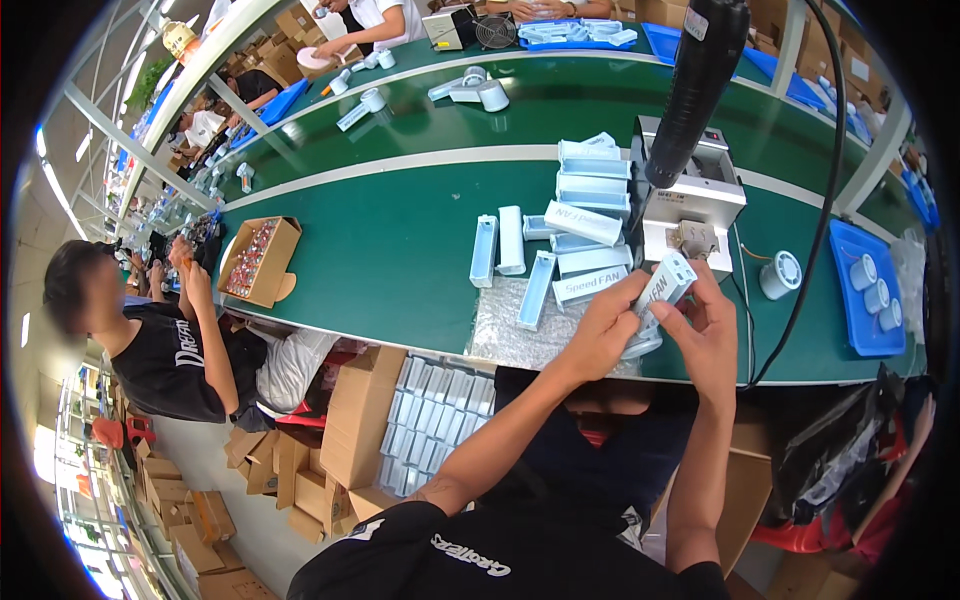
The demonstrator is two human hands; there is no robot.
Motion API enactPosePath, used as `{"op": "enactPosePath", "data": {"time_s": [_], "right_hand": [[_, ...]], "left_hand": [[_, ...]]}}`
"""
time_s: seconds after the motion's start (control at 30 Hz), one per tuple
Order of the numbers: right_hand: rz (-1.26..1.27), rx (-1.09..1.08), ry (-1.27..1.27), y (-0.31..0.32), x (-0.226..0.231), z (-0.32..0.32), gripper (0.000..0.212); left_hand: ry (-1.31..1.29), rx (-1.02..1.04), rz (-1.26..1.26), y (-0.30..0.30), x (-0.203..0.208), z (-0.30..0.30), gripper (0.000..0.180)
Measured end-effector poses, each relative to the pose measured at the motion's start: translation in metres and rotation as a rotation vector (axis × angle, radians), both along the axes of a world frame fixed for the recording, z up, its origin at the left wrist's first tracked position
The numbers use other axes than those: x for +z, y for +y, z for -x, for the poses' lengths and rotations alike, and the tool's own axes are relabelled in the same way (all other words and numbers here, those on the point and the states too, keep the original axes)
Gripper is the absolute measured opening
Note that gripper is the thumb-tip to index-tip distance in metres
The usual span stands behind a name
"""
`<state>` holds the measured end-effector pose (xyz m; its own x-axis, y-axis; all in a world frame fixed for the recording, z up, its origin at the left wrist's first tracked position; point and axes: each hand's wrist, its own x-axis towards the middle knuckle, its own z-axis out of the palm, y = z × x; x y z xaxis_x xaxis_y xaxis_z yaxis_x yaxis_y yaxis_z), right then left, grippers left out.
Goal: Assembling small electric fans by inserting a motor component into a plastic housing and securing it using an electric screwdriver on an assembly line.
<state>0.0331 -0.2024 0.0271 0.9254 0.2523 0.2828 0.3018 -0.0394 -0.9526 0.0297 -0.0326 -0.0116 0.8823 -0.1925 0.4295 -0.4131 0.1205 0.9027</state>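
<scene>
My left hand (603, 335) and my right hand (708, 340) are both closed on a light-blue plastic fan handle housing (663, 284), tilted with its end pointing up and away. Part of another pale-blue piece shows under it, mostly hidden by my fingers. Just beyond my hands stands a metal screw feeder (682, 212). Above it hangs a black electric screwdriver (697, 90), tip down. Left of the feeder lies a loose pile of similar housings (583, 222), some with the hollow side up. A crinkled silvery sheet (500, 335) lies under the nearest ones.
A round fan head (780, 275) sits to the right, by a blue tray (862, 335) holding several more. A black cable (828, 200) hangs down there. Below the table's edge, a carton (362, 415) holds rows of housings. At left, a co-worker (165, 355) sits by a box of small parts (285, 262).
</scene>
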Motion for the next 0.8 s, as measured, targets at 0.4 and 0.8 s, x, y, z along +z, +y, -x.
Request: {"op": "enactPosePath", "data": {"time_s": [0.4,0.8], "right_hand": [[0.094,-0.065,-0.109,-0.003,0.012,-0.003,0.046],[0.148,-0.079,-0.384,-0.007,-0.004,-0.006,0.051]], "left_hand": [[-0.024,0.196,-0.361,0.017,0.007,0.024,0.062],[0.105,0.055,-0.195,0.024,-0.005,0.027,0.066]]}}
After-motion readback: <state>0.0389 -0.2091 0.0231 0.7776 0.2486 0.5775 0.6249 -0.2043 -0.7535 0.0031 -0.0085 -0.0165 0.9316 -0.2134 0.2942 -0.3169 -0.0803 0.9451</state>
